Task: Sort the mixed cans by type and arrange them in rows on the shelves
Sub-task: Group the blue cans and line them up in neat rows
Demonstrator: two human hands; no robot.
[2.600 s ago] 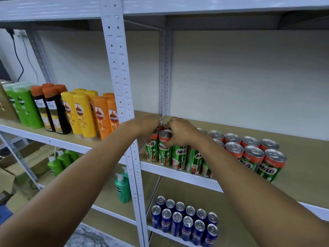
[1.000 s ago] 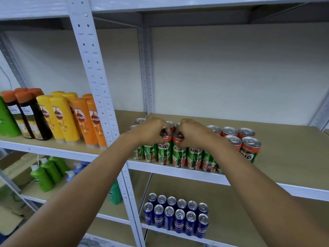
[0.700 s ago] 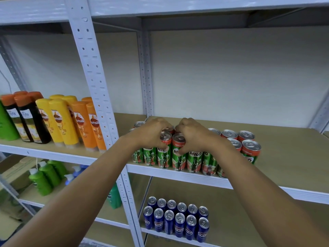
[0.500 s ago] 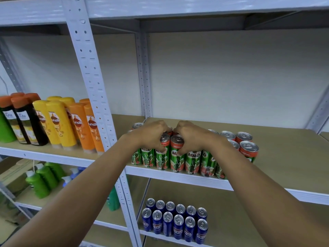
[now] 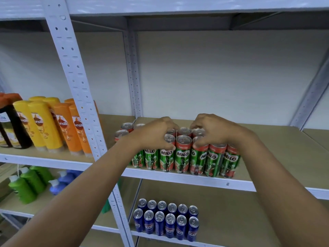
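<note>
A: Describe the fixture.

B: White perforated-steel shelving [image 5: 71,56] with tan boards, set against a pale wall. The middle shelf [image 5: 277,150] carries the green Milo cans [image 5: 183,155], upright, packed in rows at the front edge, touching one another.

A: Position of the hands?

B: Both reach in from below, over the can tops. The left hand [image 5: 154,134] has its fingers curled round the top of a front-row can left of centre. The right hand [image 5: 213,131] has its fingers curled down onto the can tops right of centre; it appears to pinch one rim, though the exact can is hard to tell. One can top stands bare between the two hands.

A: Other stock?

B: Blue cans [image 5: 167,221] stand in two rows on the shelf below. In the left bay, yellow and orange shampoo bottles [image 5: 53,125] stand beside a dark bottle [image 5: 10,125]. Green pump bottles [image 5: 26,184] occupy the lower left shelf
</note>
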